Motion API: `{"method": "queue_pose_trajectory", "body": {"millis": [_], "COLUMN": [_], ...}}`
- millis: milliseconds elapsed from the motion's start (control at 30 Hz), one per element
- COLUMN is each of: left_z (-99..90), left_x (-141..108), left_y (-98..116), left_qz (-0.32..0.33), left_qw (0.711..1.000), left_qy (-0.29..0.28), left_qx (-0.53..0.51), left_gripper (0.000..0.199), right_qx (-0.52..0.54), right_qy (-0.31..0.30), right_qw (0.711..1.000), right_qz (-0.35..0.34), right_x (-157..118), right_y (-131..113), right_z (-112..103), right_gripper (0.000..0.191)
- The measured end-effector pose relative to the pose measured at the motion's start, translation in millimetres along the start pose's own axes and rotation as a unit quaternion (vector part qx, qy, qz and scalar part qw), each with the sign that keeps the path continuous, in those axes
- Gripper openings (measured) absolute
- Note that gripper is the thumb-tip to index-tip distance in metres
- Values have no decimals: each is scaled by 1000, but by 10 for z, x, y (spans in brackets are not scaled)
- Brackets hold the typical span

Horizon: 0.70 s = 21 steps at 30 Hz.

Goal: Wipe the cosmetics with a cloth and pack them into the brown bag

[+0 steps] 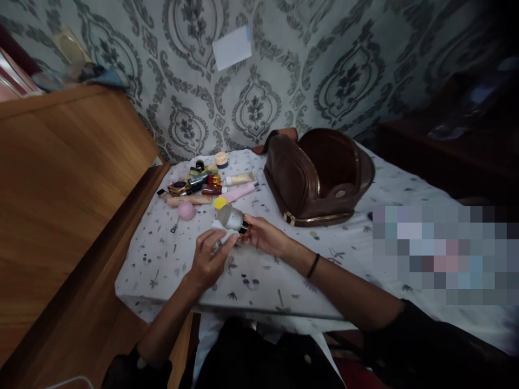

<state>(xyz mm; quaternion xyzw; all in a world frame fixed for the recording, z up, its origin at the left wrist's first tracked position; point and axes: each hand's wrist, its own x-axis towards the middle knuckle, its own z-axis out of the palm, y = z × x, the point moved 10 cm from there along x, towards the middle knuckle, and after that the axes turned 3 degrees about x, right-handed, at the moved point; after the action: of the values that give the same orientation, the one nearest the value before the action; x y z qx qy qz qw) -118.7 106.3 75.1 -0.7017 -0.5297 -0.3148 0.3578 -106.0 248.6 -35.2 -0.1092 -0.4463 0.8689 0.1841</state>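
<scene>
My right hand (265,235) grips the dark, gold-trimmed end of a small frosted bottle (230,217), which lies tilted above the tablecloth. In my left hand (210,258), a crumpled white wipe (218,228) is pressed against the bottle's side; I cannot tell whether it is cloth or tissue. Just beyond the bottle are a round yellow item (220,202), a pink makeup sponge (187,210) and a pink tube (239,192). A brown leather toiletry bag (290,175) stands unzipped to the right of my hands, its dark inside partly visible.
Several cosmetics lie in a pile at the back left, among them a cream tube (240,179), a dark red bottle (213,189) and a small jar (221,159). A wooden cabinet (73,178) borders the table on the left. Patterned wallpaper (255,102) rises behind.
</scene>
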Motion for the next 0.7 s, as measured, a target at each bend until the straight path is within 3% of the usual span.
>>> {"method": "queue_pose_trajectory", "body": {"millis": [167,367,600,700], "left_z": [-103,-191,-137,-136], "left_x": [147,285,300,321], "left_y": [-22,-67,-186,-154], "left_qz": [-31,-71,-136,-127], "left_qw": [997,987,968,965], "left_qy": [22,48,26,13], "left_qx": [-60,-138,-210,-231], "left_gripper": [43,28,24,29], "right_qx": [120,166,164,156], "right_qy": [-25,-57,-57,-63], "right_qw": [990,979,982,984], "right_qz": [77,103,71,54], "right_x": [-46,-109,-64,-54], "right_y": [84,78,15,-6], "right_z": [39,113,50,51], "right_gripper": [30,28,25,22]}}
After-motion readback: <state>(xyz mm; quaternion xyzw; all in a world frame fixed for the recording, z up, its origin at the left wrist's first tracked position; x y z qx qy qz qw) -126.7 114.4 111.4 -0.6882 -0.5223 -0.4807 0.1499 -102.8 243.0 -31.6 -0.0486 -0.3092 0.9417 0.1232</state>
